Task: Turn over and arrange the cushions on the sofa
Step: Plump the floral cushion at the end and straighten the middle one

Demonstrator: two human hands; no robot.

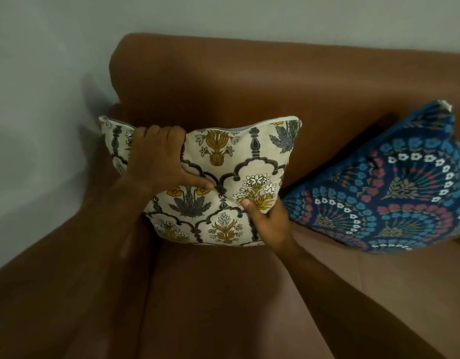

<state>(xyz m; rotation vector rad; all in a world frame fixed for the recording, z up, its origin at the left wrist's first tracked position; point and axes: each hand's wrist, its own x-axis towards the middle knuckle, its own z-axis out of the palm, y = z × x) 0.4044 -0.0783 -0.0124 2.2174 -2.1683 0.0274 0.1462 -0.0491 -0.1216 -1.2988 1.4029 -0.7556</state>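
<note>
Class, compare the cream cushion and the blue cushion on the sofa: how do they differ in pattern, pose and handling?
The cream cushion has floral motifs in dark arched frames; the blue cushion has fans of small flowers. The cream one is gripped by the left hand and right hand; the blue one is untouched. The cream one stands nearly upright; the blue one leans tilted. Both sit on the brown sofa.
</note>
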